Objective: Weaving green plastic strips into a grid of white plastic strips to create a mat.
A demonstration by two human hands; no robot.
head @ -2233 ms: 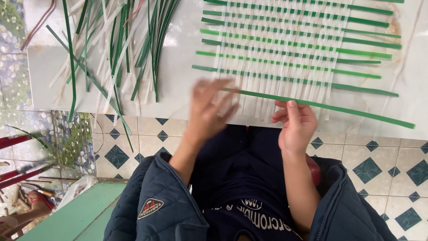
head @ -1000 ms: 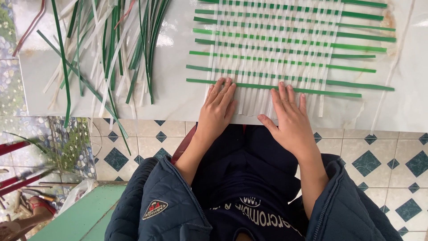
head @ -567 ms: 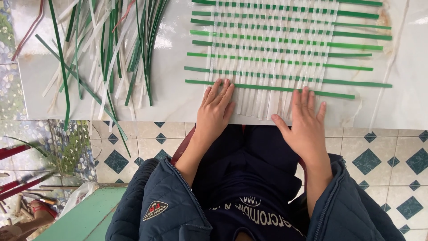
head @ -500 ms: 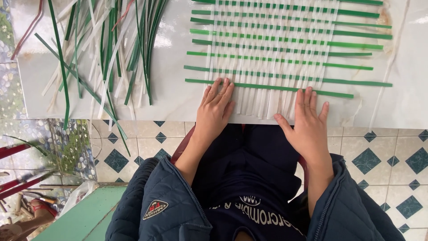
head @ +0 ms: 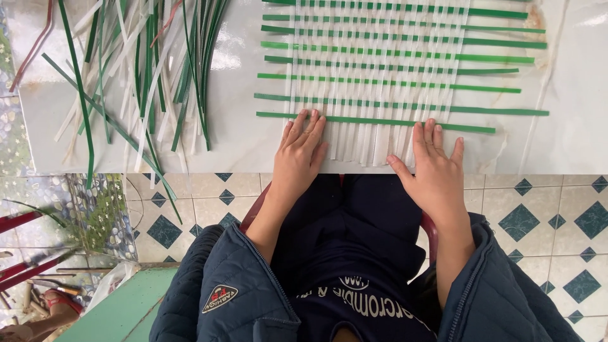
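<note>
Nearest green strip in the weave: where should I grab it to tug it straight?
Probably the free right end of the nearest green strip, coming in from the right. It juts past the white strips and lies unwoven there, just beyond the right hand. The left hand covers part of the woven stretch.

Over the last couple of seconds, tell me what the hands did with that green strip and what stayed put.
Both hands let go of the nearest green strip, which earlier slanted loose and now lies level against the weave. The left hand and right hand flattened onto the white strips, fingertips at that strip, and the right hand slid outward. The woven mat, loose strip pile and table stayed as they were.
</note>
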